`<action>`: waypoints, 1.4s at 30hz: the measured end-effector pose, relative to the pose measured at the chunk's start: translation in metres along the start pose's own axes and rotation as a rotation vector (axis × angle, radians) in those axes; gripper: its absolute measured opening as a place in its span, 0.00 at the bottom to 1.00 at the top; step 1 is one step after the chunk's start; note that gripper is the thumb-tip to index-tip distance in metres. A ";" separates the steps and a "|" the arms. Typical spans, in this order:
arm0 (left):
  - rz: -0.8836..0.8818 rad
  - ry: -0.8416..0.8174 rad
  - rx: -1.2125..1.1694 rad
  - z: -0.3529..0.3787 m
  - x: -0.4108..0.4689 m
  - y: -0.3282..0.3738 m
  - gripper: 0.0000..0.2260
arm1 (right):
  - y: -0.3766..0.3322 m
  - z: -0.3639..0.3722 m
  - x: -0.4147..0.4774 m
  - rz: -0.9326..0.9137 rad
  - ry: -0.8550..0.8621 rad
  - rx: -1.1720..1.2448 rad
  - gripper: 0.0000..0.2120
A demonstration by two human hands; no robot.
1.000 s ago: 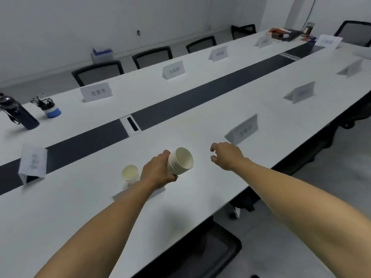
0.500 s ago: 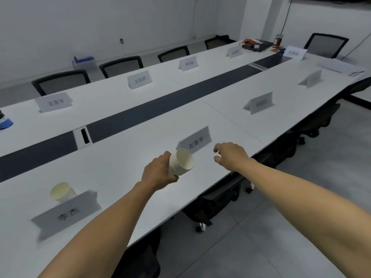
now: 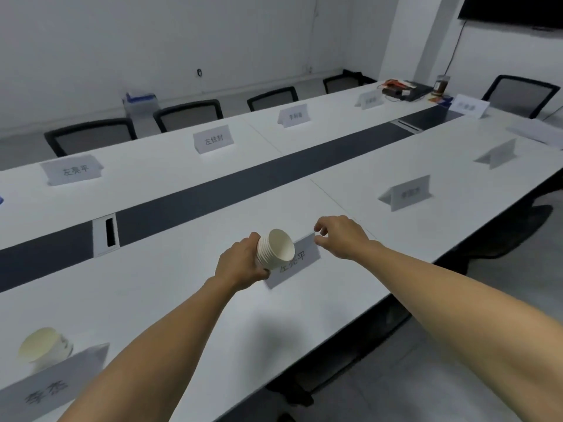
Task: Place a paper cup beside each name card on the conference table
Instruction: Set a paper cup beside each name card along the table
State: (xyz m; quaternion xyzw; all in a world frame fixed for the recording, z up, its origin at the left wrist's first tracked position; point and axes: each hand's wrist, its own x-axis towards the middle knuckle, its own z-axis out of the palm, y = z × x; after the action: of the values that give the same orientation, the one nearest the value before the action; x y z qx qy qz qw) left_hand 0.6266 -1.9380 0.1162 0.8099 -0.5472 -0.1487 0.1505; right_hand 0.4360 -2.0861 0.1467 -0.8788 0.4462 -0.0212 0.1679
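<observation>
My left hand (image 3: 240, 264) grips a stack of white paper cups (image 3: 275, 248), tilted with its mouth facing right. It hovers just above a name card (image 3: 297, 261) on the near side of the white conference table (image 3: 170, 287). My right hand (image 3: 339, 236) floats close to the stack's rim, fingers curled and apart, holding nothing. One paper cup (image 3: 44, 348) stands at the lower left behind another name card (image 3: 48, 388). More name cards (image 3: 409, 193) sit further along the near side, with no cup beside them.
Name cards (image 3: 213, 139) line the table's far side, facing black chairs (image 3: 187, 114). A dark strip (image 3: 213, 190) with a cable port (image 3: 106, 233) runs down the middle. Clutter and a jar (image 3: 441, 85) sit at the far end. Floor lies to my right.
The view has slid rightward along the table: the placed cup and its card dropped to the lower left, and the stack in my left hand now hangs over the following card.
</observation>
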 end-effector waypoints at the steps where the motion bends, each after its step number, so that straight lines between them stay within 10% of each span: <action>1: 0.006 -0.010 0.005 -0.002 0.002 0.004 0.26 | -0.003 -0.008 0.001 -0.005 0.000 0.014 0.16; 29: -0.454 0.117 -0.033 0.013 0.089 -0.003 0.27 | -0.045 0.033 0.201 -0.320 -0.456 0.471 0.02; 42: -0.584 0.006 -0.053 0.044 0.086 -0.022 0.25 | -0.002 0.048 0.244 -0.046 -0.335 0.617 0.05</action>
State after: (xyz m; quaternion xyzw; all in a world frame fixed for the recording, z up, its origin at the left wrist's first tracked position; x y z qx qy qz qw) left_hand 0.6582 -2.0135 0.0607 0.9293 -0.2862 -0.1975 0.1243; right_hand 0.5931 -2.2654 0.0749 -0.7876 0.3653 -0.0142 0.4960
